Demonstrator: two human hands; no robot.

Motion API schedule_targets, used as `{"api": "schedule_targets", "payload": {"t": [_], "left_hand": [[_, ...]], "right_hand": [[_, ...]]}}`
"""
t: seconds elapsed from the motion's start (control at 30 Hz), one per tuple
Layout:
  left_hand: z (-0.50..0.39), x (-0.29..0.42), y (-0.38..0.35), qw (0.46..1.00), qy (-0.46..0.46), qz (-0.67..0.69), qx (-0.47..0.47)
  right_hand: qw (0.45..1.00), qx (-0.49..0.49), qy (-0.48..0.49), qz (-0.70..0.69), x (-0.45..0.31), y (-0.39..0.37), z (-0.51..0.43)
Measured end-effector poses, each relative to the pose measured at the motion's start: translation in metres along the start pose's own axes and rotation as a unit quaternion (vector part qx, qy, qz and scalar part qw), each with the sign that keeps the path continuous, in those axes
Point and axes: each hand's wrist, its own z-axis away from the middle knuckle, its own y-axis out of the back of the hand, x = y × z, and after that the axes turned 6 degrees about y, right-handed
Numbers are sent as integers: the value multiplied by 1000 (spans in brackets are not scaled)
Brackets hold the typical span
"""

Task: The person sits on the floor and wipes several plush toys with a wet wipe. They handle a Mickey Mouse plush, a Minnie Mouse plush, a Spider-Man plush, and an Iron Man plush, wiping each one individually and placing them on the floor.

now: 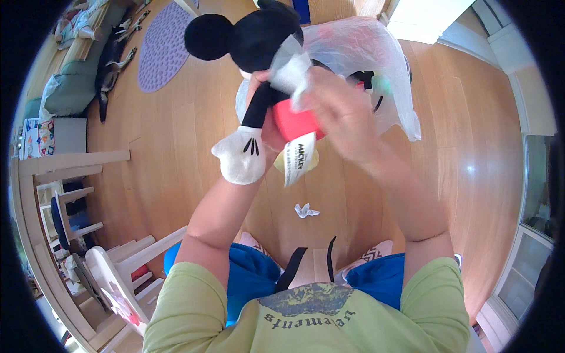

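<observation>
A Mickey Mouse plush toy is held up above the floor, its back and black head towards me. My left hand grips it around the body from below, partly hidden by its arm and white glove. A white fabric tag with printing hangs from the plush's red shorts. My right hand, blurred, holds a white wipe or tissue against the back of the plush's head and neck. Part of a yellow shoe shows behind the tag.
A translucent plastic bag with things inside stands on the wood floor beyond my hands. A crumpled white tissue lies near my feet. At left are a purple bumpy mat and a white chair; a glass-paned door is at right.
</observation>
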Motion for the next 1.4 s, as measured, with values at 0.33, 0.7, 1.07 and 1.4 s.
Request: {"api": "schedule_targets", "payload": {"t": [0.33, 0.7, 1.07, 1.4], "left_hand": [[7, 22, 3, 993, -95, -71, -6], [8, 24, 21, 997, -3, -54, -63], [0, 24, 29, 996, -48, -65, -39], [2, 36, 30, 996, -68, -7, -57]], "right_hand": [[969, -21, 234, 81, 9, -15, 49], [943, 149, -269, -130, 26, 27, 2], [872, -125, -323, -346, 45, 17, 16], [825, -100, -305, -464, 50, 7, 35]]}}
